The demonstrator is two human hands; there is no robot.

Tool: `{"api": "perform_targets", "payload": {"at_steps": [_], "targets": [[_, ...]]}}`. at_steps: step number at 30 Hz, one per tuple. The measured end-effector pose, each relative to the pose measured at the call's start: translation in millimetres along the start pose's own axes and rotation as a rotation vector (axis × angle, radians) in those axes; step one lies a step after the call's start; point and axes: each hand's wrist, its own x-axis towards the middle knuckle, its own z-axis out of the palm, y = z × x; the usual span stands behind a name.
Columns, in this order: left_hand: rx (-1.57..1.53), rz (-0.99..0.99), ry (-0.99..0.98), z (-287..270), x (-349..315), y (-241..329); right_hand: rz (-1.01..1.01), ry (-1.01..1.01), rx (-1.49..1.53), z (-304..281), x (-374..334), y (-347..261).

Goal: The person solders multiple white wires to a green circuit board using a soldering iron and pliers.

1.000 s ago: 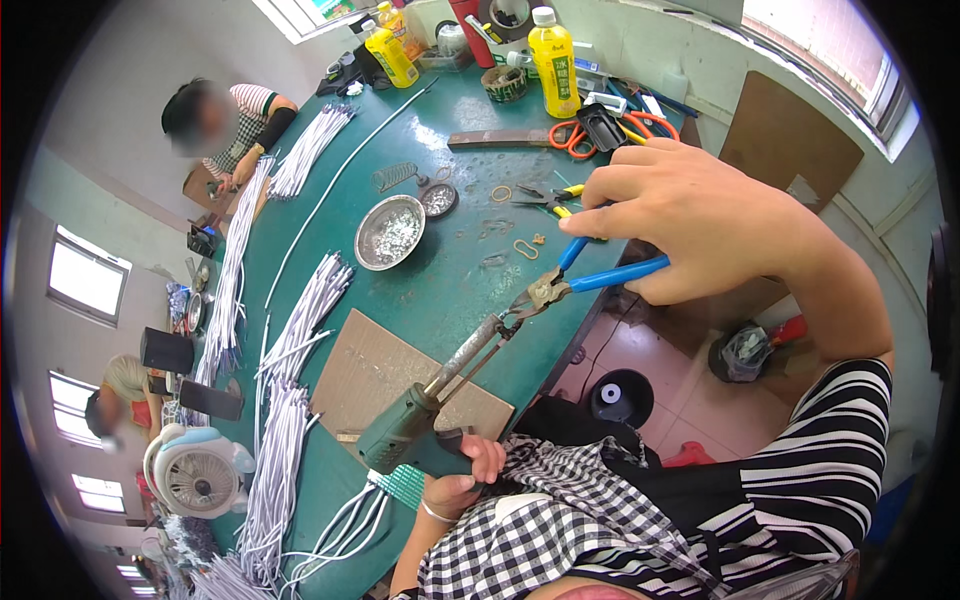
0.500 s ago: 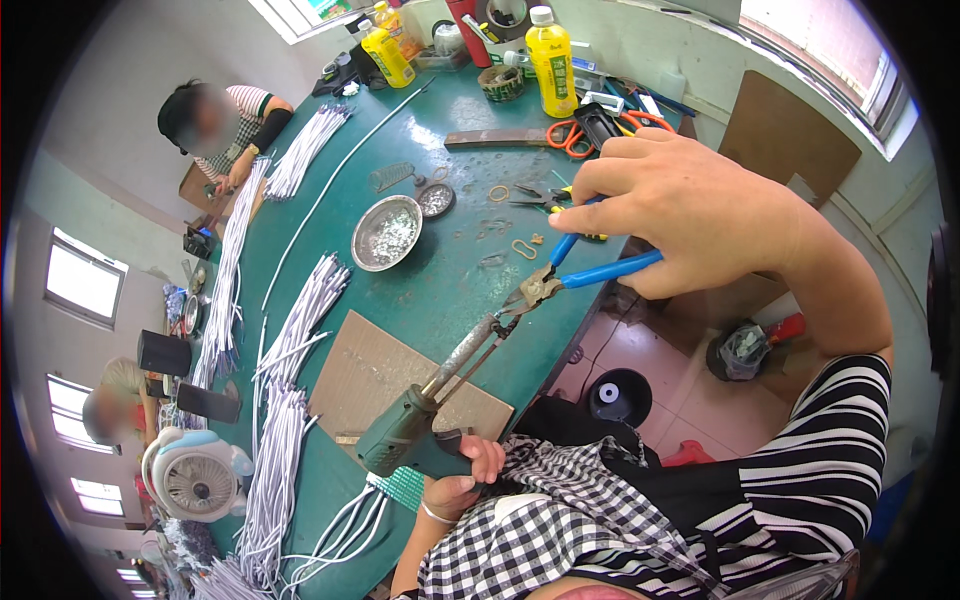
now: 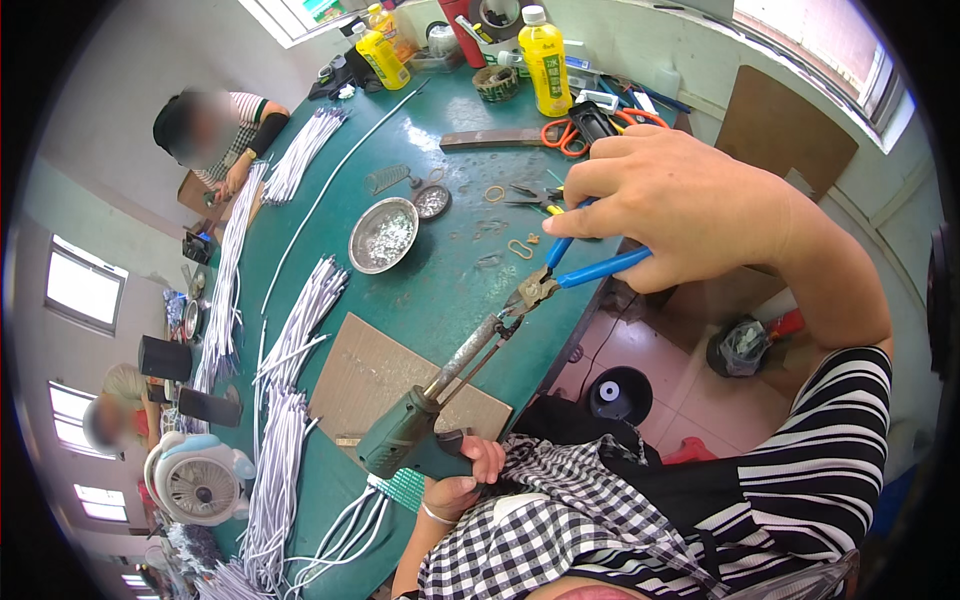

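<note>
My left hand is closed round the handle of a green soldering gun, whose long metal barrel points away to the upper right. Blue-handled pliers sit in my right hand, with its fingers wrapped about the grips. The jaws of the pliers are at the tip of the barrel; whether they clamp a small part there is too fine to make out. Below the barrel lies a brown board on the green table.
Bundles of white cables run along the table's left side. A metal bowl holds silvery bits. Behind my right hand are orange-handled scissors and a yellow bottle. A fan stands at left; a co-worker sits across.
The pliers and my right hand have shifted very slightly left and down in view. Both hands keep their holds.
</note>
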Motion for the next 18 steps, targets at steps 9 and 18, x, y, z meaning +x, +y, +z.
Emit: {"api": "perform_targets", "payload": {"at_steps": [9,18], "targets": [[0.038,-0.012,0.026,4.3,2.3,0.8,0.008,-0.033,0.0,-2.7,0.6,0.9],[0.081,-0.014,0.019,1.9,2.4,-0.6,0.011,-0.07,-0.008,-8.3,0.9,1.1]]}}
